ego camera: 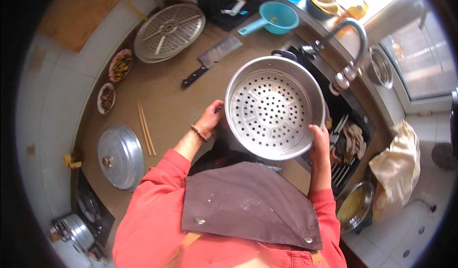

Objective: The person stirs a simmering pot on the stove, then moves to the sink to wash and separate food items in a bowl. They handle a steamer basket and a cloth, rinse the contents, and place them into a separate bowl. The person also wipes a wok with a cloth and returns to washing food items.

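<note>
A round metal steamer basket (272,107) with a perforated bottom is held up in front of me, its open top towards me. My left hand (210,119) grips a dark side handle on its left. On the lower right, my right hand (319,139) holds the wall, with the thumb over the rim. The basket hides part of the worktop and the near edge of the sink. To the left of it, a cleaver (218,55) with a black handle lies flat on the brown worktop (179,114).
Left: chopsticks (146,128), a metal lid (121,157) and two small food dishes (120,65) (106,98). Perforated steamer plates (171,31) lean at the back wall beside a turquoise strainer (279,17). Right: a faucet (361,42), a sink with a cloth (354,139), and a metal bowl (356,205).
</note>
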The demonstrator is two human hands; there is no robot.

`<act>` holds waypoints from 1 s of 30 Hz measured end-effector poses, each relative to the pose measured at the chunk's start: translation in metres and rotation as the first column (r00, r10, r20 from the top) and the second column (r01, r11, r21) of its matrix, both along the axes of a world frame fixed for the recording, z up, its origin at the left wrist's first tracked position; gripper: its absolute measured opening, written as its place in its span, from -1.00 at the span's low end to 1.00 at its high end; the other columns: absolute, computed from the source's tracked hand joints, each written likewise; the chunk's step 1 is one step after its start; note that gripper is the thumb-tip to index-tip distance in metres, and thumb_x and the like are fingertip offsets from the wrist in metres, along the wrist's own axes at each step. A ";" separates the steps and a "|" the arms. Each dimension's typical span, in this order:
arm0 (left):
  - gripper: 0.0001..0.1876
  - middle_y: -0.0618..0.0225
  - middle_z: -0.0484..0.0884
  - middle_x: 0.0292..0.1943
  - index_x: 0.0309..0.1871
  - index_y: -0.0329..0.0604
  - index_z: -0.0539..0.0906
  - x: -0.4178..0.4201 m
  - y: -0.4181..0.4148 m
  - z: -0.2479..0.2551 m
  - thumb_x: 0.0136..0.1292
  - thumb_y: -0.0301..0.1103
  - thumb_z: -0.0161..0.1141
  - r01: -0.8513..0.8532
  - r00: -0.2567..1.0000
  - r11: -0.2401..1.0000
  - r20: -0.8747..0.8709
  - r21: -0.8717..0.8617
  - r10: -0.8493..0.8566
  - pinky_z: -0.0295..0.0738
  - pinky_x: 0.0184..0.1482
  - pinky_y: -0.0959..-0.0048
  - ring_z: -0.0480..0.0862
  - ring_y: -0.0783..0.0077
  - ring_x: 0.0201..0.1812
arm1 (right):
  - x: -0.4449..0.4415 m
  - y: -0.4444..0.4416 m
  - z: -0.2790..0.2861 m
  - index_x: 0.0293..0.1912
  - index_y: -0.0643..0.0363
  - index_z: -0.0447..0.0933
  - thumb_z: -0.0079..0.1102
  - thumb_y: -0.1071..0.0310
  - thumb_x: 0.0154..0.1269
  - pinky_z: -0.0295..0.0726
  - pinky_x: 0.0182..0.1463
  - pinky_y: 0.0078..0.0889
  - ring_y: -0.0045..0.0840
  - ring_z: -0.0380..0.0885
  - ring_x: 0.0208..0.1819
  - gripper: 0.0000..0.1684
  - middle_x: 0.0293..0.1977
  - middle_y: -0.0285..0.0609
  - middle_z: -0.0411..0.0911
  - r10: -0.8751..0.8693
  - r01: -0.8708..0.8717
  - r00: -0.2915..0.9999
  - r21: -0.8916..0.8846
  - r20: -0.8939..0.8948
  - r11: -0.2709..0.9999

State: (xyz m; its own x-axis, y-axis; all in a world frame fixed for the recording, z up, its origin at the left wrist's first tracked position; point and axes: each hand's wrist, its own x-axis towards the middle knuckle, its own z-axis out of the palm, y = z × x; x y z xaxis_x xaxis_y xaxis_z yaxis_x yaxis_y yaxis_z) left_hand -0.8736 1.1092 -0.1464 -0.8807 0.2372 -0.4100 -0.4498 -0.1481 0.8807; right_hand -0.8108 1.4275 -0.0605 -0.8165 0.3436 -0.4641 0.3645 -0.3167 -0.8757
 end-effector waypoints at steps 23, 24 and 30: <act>-0.77 0.52 0.49 -0.44 -0.07 -0.05 0.48 -0.219 -0.340 0.034 0.26 -0.23 0.03 -0.615 0.767 0.783 -0.163 0.091 0.621 0.31 -0.51 0.56 0.44 0.59 -0.49 | -0.390 -0.324 0.013 0.14 0.13 0.26 0.05 -0.05 0.19 0.18 0.14 -0.26 -0.46 0.22 0.11 -0.36 0.01 -0.22 0.36 0.588 -0.619 0.757 -0.024 -0.285 0.785; -0.74 0.51 0.52 -0.39 -0.03 -0.04 0.47 -0.216 -0.351 0.026 0.26 -0.19 0.02 -0.612 0.754 0.775 -0.180 0.156 0.632 0.35 -0.45 0.55 0.47 0.58 -0.43 | -0.393 -0.327 0.005 0.16 0.15 0.23 -0.03 -0.12 0.20 0.16 0.15 -0.23 -0.43 0.19 0.15 -0.32 0.06 -0.20 0.33 0.589 -0.656 0.723 -0.093 -0.360 0.749; -0.43 0.33 0.36 0.05 0.11 -0.02 0.34 -0.189 -0.293 0.047 0.19 0.19 -0.07 -0.741 0.612 0.394 0.306 0.543 0.729 0.14 0.13 0.07 0.28 0.33 0.11 | -0.382 -0.322 -0.060 0.23 0.21 0.11 -0.34 -0.22 0.29 0.14 0.21 -0.21 -0.37 0.15 0.21 -0.22 0.20 -0.15 0.19 0.385 -0.385 0.923 -0.109 -0.021 0.917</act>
